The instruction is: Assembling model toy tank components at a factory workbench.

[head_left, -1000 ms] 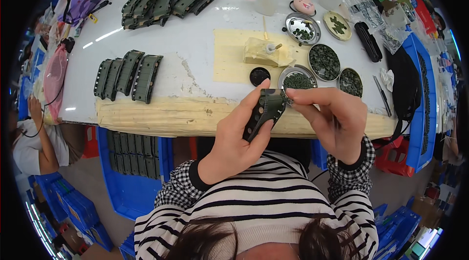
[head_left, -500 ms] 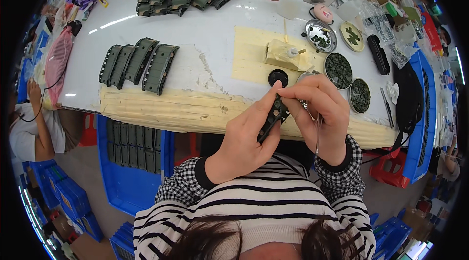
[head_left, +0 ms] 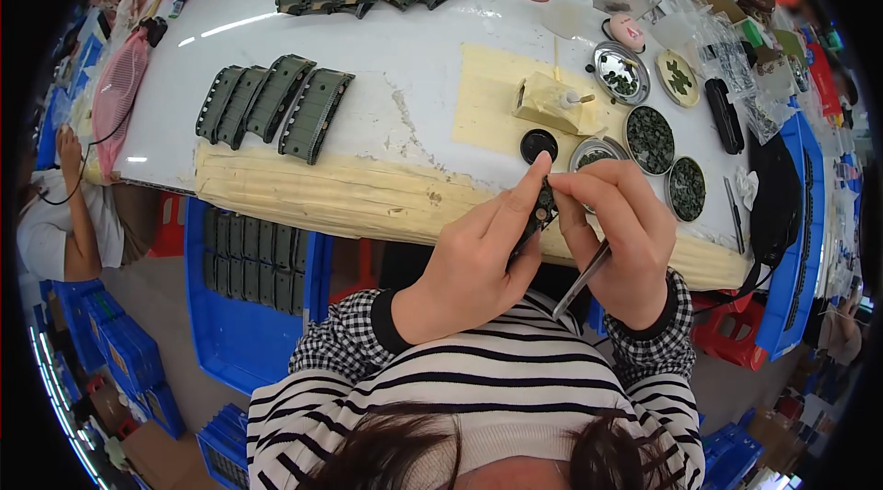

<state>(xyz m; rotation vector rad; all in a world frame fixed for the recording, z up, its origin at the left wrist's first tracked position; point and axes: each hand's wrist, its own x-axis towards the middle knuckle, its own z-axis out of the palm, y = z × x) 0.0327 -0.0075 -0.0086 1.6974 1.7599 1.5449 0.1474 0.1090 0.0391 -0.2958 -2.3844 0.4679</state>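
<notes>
Head view: your left hand (head_left: pixel 478 251) grips a dark green piece (head_left: pixel 543 211); your right hand (head_left: pixel 633 242), holding metal tweezers (head_left: pixel 581 282), has fingertips pressed together at its upper end.

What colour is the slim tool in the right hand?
Silver-grey; the slim tool sticking out of the right hand shows best in the head view.

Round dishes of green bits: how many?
5: a silver dish at the back, a cream dish beside it, a packed dish nearer, a second packed dish nearer still, and a partly hidden dish by the right hand. More may be hidden.
</notes>
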